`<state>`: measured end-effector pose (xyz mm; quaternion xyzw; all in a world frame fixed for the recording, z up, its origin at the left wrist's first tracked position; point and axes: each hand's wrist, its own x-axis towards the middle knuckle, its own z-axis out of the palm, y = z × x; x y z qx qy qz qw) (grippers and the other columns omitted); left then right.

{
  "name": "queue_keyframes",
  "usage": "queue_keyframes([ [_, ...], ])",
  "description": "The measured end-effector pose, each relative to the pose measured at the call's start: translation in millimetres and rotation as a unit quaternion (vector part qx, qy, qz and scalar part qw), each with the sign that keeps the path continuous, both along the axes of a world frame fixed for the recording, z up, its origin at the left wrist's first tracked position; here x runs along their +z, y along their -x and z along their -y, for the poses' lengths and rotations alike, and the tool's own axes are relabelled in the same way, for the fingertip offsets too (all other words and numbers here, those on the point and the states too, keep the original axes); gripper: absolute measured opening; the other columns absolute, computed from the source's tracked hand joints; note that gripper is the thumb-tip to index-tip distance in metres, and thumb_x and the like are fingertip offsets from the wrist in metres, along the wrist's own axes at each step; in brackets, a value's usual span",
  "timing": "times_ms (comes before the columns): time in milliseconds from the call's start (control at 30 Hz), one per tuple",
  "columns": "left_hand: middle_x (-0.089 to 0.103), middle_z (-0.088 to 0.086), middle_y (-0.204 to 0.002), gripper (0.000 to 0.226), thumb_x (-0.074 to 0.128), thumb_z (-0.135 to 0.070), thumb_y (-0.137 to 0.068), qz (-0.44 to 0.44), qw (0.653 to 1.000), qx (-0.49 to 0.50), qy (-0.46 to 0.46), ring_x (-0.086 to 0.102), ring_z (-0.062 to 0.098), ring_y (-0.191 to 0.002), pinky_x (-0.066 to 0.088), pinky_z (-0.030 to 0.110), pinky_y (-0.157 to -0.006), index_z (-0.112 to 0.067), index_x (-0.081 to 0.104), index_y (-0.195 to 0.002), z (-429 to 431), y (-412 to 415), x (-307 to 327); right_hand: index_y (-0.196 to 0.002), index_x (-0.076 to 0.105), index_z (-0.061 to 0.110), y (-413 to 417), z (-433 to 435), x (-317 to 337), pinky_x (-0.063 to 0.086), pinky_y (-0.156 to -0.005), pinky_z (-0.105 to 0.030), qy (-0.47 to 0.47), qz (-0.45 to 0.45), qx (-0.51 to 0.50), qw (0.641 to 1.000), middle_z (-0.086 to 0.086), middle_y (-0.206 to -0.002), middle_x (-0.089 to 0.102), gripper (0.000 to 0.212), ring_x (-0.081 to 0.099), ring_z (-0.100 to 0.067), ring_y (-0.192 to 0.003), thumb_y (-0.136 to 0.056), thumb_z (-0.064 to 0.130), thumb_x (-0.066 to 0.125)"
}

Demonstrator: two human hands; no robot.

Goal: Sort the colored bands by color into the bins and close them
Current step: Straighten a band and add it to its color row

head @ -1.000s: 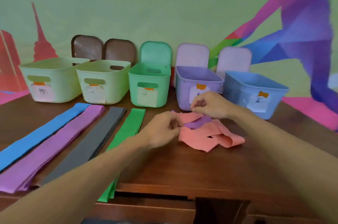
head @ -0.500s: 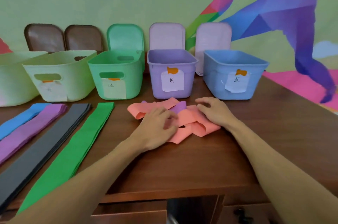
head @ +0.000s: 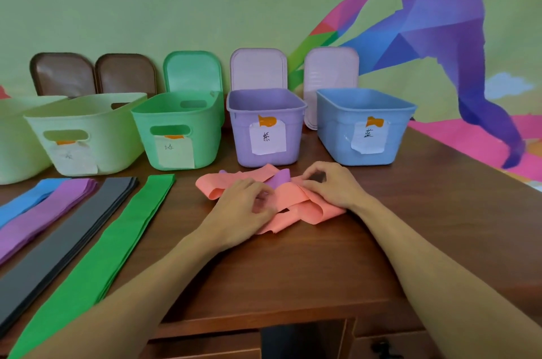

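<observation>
1. Down onto the heap: vs 1 s ago, R hand (head: 331, 187) was lifted near the purple bin (head: 239, 138). Now it lies low on the tangle w/ L hand (head: 243, 207). Vs 0.5 s ago, hardly any change.
2. L hand: fingers curled into the salmon bands (head: 296, 206) at the heap's near-left side, gripping a fold. Prob. pins the heap so it won't slide.
3. R hand: thumb + forefinger curled in a pinch on salmon fabric at the far-right edge, just beside the stray purple band (head: 280, 178). Can't tell if it nips the purple too.
4. Stray purple band pokes out of the heap's top, btwn the 2 hands, wrapped in salmon. Likely why both hands are on it: 1 holds, 1 teases apart.
5. Heap sits on the table (head: 293, 270) right in front of the purple bin, w/ the blue bin (head: 331, 129) just to the right, so a short reach.
6. Left of the heap lie 4 flat stacks side by side: green stack (head: 117, 241), dark grey stack (head: 67, 241), purple stack (head: 44, 212), blue stack (head: 26, 200). Already grouped by colour, not binned.
7. All bins are open, incl. the green bin (head: 205, 138) and 2 pale green bins (head: 117, 129). Lids lean on the wall behind, out of the way till closing: green lid (head: 192, 71), 2 lilac lids (head: 258, 68), 2 brown lids (head: 63, 74).
8. My read: early stage. Can't see inside the bins.
</observation>
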<state>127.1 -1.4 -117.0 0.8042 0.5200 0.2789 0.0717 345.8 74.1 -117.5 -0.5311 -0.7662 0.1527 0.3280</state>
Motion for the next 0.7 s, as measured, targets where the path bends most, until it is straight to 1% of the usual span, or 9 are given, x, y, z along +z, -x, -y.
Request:
queue_keyframes([
  [67, 0.049, -0.009, -0.101, 0.033, 0.059, -0.037, -0.089, -0.004, 1.000, 0.009, 0.005, 0.047, 0.008, -0.100, 0.039, 0.031, -0.096, -0.022, 0.060, -0.118, -1.1, -0.9, 1.0, -0.113, 0.064, 0.021, 1.5, -0.9, 1.9, 0.039, -0.088, -0.023, 0.028, 0.002, -0.014, 1.000, 0.007, -0.102, 0.064, 0.023, 0.056, -0.008, -0.100, -0.090, 0.024, 0.060],
  [133, 0.051, -0.007, -0.098, 0.028, 0.058, -0.037, -0.089, -0.012, 1.000, 0.020, 0.009, 0.046, 0.010, -0.097, 0.039, 0.031, -0.092, -0.022, 0.062, -0.113, 0.0, -1.7, 2.9, -0.126, 0.058, 0.022, 4.8, -2.8, 7.4, 0.038, -0.092, -0.027, 0.055, 0.051, -0.027, 0.997, 0.003, -0.113, 0.060, 0.032, 0.054, -0.014, -0.111, -0.095, 0.029, 0.052],
  [233, 0.053, -0.006, -0.091, 0.012, 0.059, -0.032, -0.090, -0.011, 1.000, 0.029, -0.002, 0.047, 0.011, -0.087, 0.037, 0.027, -0.078, -0.024, 0.062, -0.099, 5.3, -2.0, 6.1, -0.121, 0.064, 0.021, 11.1, -5.7, 17.7, 0.040, -0.092, -0.029, 0.080, 0.112, -0.015, 0.990, 0.001, -0.123, 0.061, 0.033, 0.055, -0.017, -0.111, -0.094, 0.036, 0.054],
  [300, 0.050, -0.009, -0.085, 0.005, 0.061, -0.029, -0.088, 0.002, 0.999, 0.035, -0.011, 0.046, 0.010, -0.081, 0.034, 0.025, -0.072, -0.026, 0.060, -0.092, 8.0, 0.8, 11.4, -0.107, 0.069, 0.019, 13.5, -5.8, 22.8, 0.039, -0.082, -0.026, 0.085, 0.104, -0.015, 0.991, 0.003, -0.105, 0.066, 0.026, 0.056, -0.014, -0.097, -0.089, 0.036, 0.062],
  [367, 0.046, -0.011, -0.082, 0.006, 0.064, -0.027, -0.085, -0.001, 0.999, 0.047, -0.019, 0.046, 0.010, -0.080, 0.034, 0.026, -0.071, -0.026, 0.061, -0.090, 8.5, 7.1, 19.7, -0.088, 0.069, 0.019, 12.8, -6.2, 24.2, 0.037, -0.075, -0.024, 0.085, 0.068, -0.027, 0.994, 0.011, -0.080, 0.060, 0.013, 0.054, -0.011, -0.084, -0.084, 0.031, 0.069],
  [433, 0.043, -0.011, -0.082, 0.007, 0.066, -0.029, -0.084, -0.017, 0.997, 0.071, -0.032, 0.046, 0.012, -0.080, 0.036, 0.028, -0.072, -0.027, 0.062, -0.089, 8.9, 14.3, 28.7, -0.073, 0.066, 0.023, 11.2, -6.7, 23.0, 0.037, -0.073, -0.023, 0.086, 0.025, -0.042, 0.995, 0.012, -0.073, 0.060, 0.012, 0.055, -0.009, -0.076, -0.083, 0.026, 0.071],
  [500, 0.045, -0.008, -0.082, 0.010, 0.068, -0.032, -0.083, -0.016, 0.994, 0.104, -0.036, 0.047, 0.013, -0.078, 0.035, 0.029, -0.068, -0.025, 0.064, -0.089, 9.5, 20.3, 34.8, -0.064, 0.063, 0.025, 10.0, -7.5, 21.4, 0.041, -0.073, -0.025, 0.077, -0.041, -0.074, 0.993, 0.007, -0.076, 0.064, 0.020, 0.058, -0.011, -0.077, -0.082, 0.020, 0.071],
  [567, 0.050, -0.004, -0.087, 0.012, 0.067, -0.031, -0.084, -0.008, 0.989, 0.145, -0.035, 0.048, 0.014, -0.079, 0.035, 0.028, -0.066, -0.023, 0.065, -0.093, 8.9, 25.0, 35.1, -0.063, 0.063, 0.025, 7.7, -6.5, 20.6, 0.044, -0.072, -0.027, 0.072, -0.134, -0.115, 0.982, 0.003, -0.080, 0.067, 0.022, 0.059, -0.015, -0.078, -0.082, 0.015, 0.069],
  [700, 0.057, 0.002, -0.113, 0.019, 0.061, -0.027, -0.084, -0.020, 0.976, 0.216, 0.014, 0.056, 0.021, -0.098, 0.046, 0.035, -0.083, -0.022, 0.062, -0.102, 4.8, 30.4, 30.6, -0.070, 0.065, 0.025, 0.1, 0.4, 24.5, 0.047, -0.077, -0.031, 0.061, -0.288, -0.167, 0.941, 0.000, -0.088, 0.069, 0.012, 0.061, -0.017, -0.084, -0.080, 0.018, 0.066],
])
